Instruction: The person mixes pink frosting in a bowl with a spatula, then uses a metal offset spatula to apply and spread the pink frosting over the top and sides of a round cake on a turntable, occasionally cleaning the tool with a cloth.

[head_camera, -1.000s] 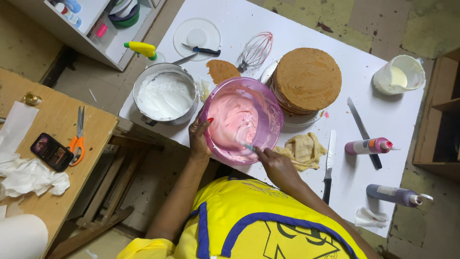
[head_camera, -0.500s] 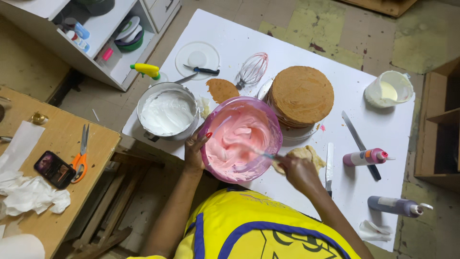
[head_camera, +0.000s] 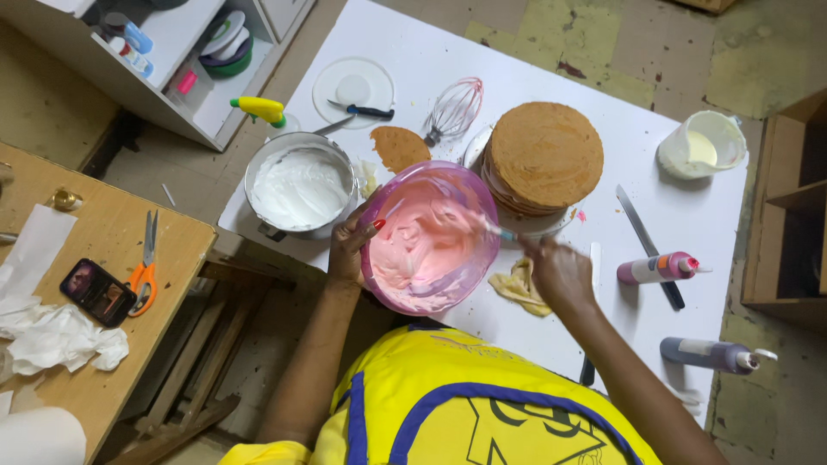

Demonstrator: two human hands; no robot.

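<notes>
Cake stack (head_camera: 543, 155) just beside pink bowl (head_camera: 428, 238)

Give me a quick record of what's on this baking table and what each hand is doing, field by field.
left hand: grips the rim of the pink bowl
right hand: holds a stirring tool, its tip in the pink icing
beside the bowl: metal pot of white cream
behind the bowl: stacked cake layers, whisk
right of the hand: two squeeze bottles, long knife
side table: scissors
</notes>
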